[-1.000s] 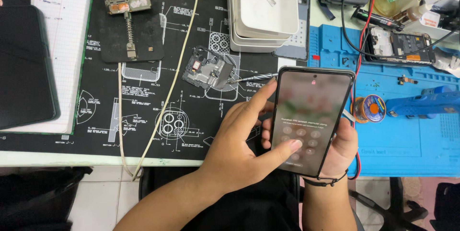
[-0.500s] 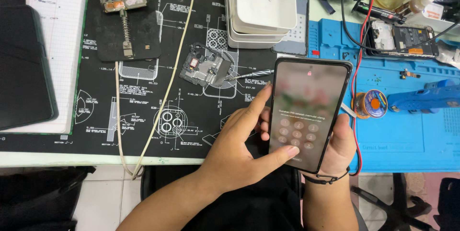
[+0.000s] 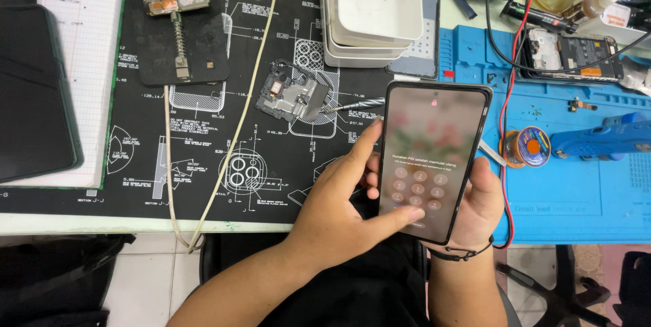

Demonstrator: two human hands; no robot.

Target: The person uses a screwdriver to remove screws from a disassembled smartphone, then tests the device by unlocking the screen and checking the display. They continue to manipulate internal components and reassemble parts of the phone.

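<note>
From the head camera, a smartphone is held upright over the near edge of the worktop, its screen lit with a blurred backdrop and a round-key number pad. The right hand is wrapped around the phone from behind, fingers curled along its right edge, with a dark cord bracelet at the wrist. The left hand grips the phone's left edge, its index finger lying along the side and its thumb stretched across the lower keys, touching the glass.

Behind the phone lies a black mat printed with white technical drawings. On it, just beyond the left index finger, sits a small metal phone part with a drill bit beside it. A beige cable loops across the mat and over the worktop's edge. Farther back stand a spring-loaded board holder and a stack of white trays.

To the right is a blue mat carrying a solder reel, a blue tool and an opened phone; a red wire runs close by the smartphone's right edge. At far left lies a dark case on a lined notebook.
</note>
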